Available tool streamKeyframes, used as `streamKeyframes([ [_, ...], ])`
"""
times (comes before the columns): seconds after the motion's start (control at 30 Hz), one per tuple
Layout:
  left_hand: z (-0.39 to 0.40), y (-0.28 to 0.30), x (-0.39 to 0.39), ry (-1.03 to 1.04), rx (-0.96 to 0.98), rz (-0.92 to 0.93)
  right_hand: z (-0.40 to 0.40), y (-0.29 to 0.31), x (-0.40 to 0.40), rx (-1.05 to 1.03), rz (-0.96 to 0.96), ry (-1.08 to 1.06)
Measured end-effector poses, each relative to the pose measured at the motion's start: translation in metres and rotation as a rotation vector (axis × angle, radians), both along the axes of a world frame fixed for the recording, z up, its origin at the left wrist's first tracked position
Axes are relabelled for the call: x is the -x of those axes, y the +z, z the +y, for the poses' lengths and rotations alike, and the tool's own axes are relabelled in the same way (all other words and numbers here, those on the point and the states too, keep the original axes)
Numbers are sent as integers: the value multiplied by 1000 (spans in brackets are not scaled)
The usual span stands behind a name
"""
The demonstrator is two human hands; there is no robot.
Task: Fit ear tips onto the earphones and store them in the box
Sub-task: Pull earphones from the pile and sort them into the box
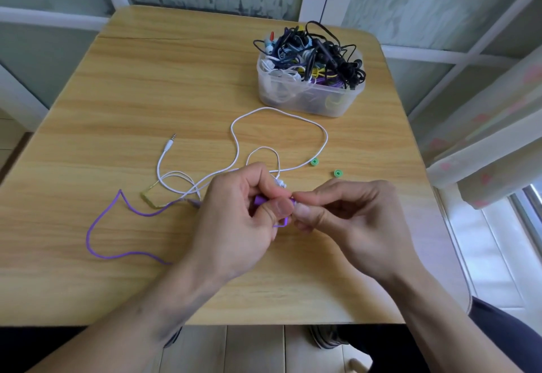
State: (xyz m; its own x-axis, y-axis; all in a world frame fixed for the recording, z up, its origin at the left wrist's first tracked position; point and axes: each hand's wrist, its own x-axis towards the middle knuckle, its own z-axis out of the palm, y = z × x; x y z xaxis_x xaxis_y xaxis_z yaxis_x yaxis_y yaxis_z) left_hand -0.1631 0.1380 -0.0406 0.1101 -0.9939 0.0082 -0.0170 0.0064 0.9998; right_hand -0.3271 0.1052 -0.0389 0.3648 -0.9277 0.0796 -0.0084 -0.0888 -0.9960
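The purple earbud (259, 199) is mostly hidden by the left hand (234, 226) and right hand (346, 220), so I cannot tell if a tip is on.

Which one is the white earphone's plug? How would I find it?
Start at the clear box of tangled earphones at the table's far right, then follow the loose white cable left across the wood. It ends in the plug: white with a bare metal tip, unlike the purple cable nearby.

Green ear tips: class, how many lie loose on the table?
2. One green ear tip lies beside the white cable; the other sits right of it. More may be hidden in the hands.
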Motion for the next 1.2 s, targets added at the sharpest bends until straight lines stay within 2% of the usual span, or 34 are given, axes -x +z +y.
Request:
streamKeyframes([
  [0.1,0,-4,2,15,85,-178,0,-1,0,-74,-57,19],
  [0.2,-1,-4,-1,-6,132,-223,0,0,1,-99,-68,8],
  [0.27,-3,-1,-2,-18,88,-79,-1,0,-1,62,38,-13],
  [0.33,-6,2,-3,-11,8,99,-2,-1,-4,368,254,-31],
  [0.4,-7,1,-5,-20,-58,183,-4,-6,-5,541,347,-63],
  [0.57,-8,1,-8,-96,-136,320,-5,-7,1,325,240,-201],
  [0.63,-8,4,-7,-114,-165,427,-7,-7,1,261,217,-206],
  [0.73,-9,10,-5,-129,-201,553,-4,-6,-6,188,172,-155],
  [0.9,-8,15,-8,-88,-221,536,3,-3,-17,30,74,-3],
  [1.0,-8,18,-8,-104,-219,579,3,-5,-18,130,171,38],
  [1.07,-8,21,-7,-113,-205,568,4,-6,-21,215,232,-15],
  [1.2,-8,20,-3,-53,-111,372,5,-6,-22,321,252,-176],
])
